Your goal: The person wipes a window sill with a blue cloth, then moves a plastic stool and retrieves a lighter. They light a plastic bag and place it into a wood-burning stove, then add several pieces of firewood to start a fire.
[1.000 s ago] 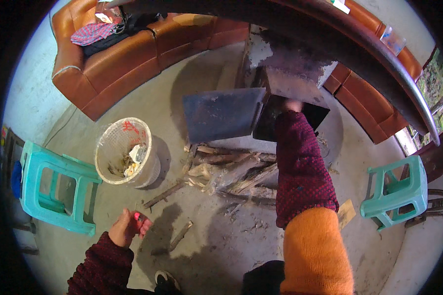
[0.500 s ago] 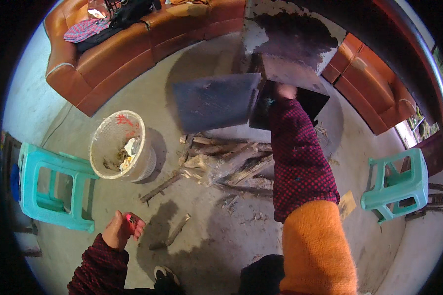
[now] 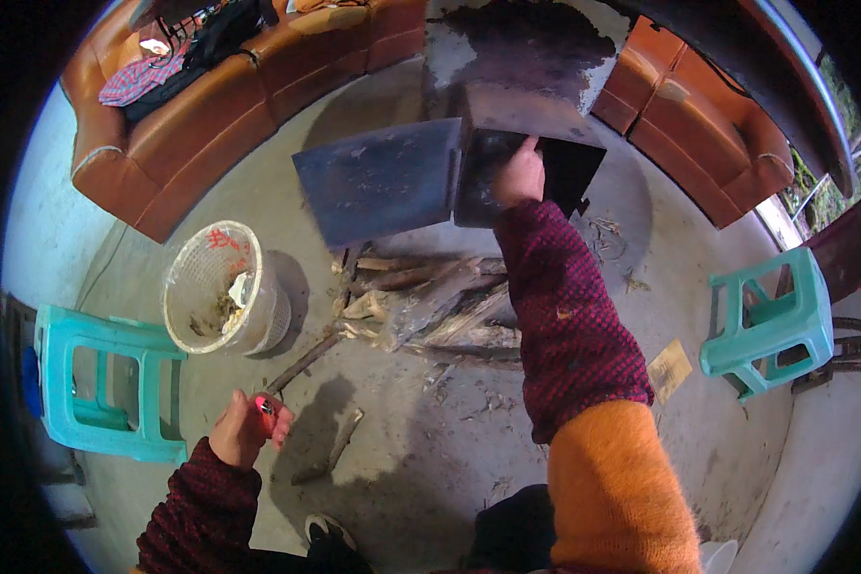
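Right hand (image 3: 520,177): located at the mouth of the dark metal box (image 3: 526,113), near the upper edge of its opening. One finger points up toward that edge; the others are largely hidden, so I cannot tell whether they are apart, together or clamped on anything.

Left hand (image 3: 237,432): fingers curled around a small red object (image 3: 266,406), held above the floor (image 3: 713,450), well apart from the box.

Box door (image 3: 378,182): swung open from the left edge of the opening.

Firewood (image 3: 430,301): piled on the floor below the front edge of the box. One loose stick (image 3: 340,445) lies nearer the person.

Remaining items: a white mesh basket (image 3: 275,320) containing refuse stands left of the firewood; a green stool (image 3: 62,383) sits toward the floor's left edge, a second stool (image 3: 780,325) toward its right edge. A flat tan piece (image 3: 669,371) lies beside the right sleeve.
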